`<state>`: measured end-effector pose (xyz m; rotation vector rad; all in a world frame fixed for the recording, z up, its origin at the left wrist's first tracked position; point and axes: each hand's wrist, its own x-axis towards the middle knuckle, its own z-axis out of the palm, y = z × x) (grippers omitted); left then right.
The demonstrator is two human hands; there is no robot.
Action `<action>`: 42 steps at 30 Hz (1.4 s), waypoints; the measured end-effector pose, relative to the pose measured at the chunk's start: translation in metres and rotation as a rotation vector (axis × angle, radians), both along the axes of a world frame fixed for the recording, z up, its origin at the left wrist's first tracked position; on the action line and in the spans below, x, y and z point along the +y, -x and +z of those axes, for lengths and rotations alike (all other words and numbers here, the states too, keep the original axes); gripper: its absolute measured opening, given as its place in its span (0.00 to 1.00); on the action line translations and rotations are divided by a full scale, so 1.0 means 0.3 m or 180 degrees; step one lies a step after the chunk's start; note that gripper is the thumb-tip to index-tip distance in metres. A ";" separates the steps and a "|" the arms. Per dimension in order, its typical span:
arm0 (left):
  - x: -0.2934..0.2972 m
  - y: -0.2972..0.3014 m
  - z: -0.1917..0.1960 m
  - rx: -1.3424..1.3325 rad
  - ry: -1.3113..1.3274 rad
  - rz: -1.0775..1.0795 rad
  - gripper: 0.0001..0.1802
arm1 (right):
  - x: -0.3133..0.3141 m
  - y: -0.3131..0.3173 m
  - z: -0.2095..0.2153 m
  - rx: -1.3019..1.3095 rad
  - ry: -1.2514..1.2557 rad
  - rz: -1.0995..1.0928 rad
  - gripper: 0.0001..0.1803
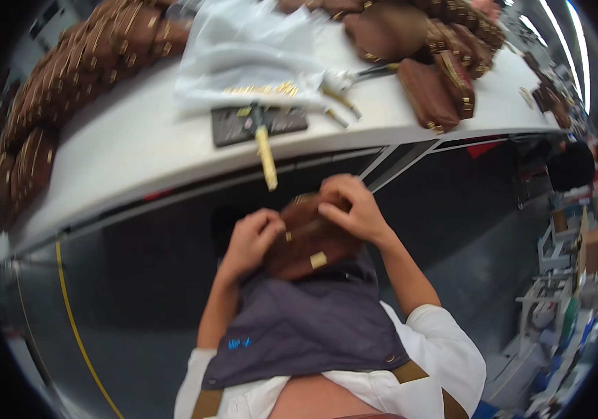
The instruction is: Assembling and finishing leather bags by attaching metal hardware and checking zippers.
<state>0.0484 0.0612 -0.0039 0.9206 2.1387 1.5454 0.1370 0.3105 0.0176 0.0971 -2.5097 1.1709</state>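
A brown leather pouch (311, 241), partly blurred, rests against my apron at lap height, just off the table's near edge. My left hand (249, 241) pinches its left side by the upper edge. At the upper right, my right hand (356, 207) grips it with bent fingers and thumb. Gold metal fittings show along its top, and a small pale yellow patch (318, 260) sits on its lower front. Beyond the hands, a dark rectangular block (288, 121) lies on the table with a yellow strip (266, 157) hanging from it over the edge.
On the white table (121, 133), a long row of brown pouches (79, 70) lines the left. A crumpled plastic bag (247, 52) is behind the block, with slim tools (341, 105) beside it. Two pouches (428, 94) stand at the right, before a larger pile. Table legs are below.
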 end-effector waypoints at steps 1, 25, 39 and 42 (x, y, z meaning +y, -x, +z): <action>-0.004 0.015 0.002 -0.0541 -0.0131 0.0243 0.11 | -0.043 0.020 -0.004 0.0516 -0.0697 -0.0436 0.18; -0.080 0.093 -0.062 -0.1937 0.0117 0.0484 0.19 | -0.245 0.170 -0.086 0.0757 -0.1648 0.1010 0.07; -0.281 0.216 -0.290 0.0061 0.2504 0.0176 0.20 | 0.140 0.483 0.329 0.0391 -0.0800 -0.0205 0.08; -0.201 0.169 -0.341 0.1315 0.2517 0.0166 0.16 | 0.219 0.672 0.273 0.0361 -0.1252 -0.0033 0.08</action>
